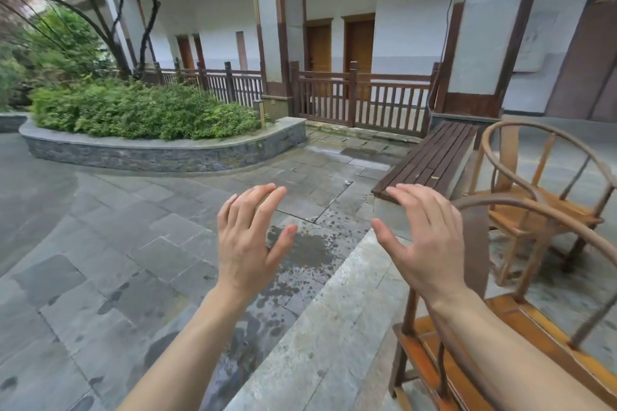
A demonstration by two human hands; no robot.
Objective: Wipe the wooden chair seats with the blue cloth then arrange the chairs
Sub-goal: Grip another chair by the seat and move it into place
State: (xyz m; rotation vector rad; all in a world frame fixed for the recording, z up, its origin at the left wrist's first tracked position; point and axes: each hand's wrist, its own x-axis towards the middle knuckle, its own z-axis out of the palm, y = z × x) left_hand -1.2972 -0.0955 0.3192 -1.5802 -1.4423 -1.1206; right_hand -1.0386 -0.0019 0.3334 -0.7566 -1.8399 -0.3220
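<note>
With our left hand [245, 243] and right hand [424, 243] raised, fingers spread and holding nothing, and no blue cloth in view, we risk slipping on the wet paving [300, 253] left of the near chair [484, 344].

Even, overcast daylight; I see no hard shadows under the left hand [248, 240] or right hand [425, 243]. Wet paving [300, 253] between the hands gives a dull sheen, no strong glare. Wide-angle distortion bows the pillars [484, 27] beyond the right hand. Detail is soft and smeared in the foliage [133, 110] far left of the hands.
</note>
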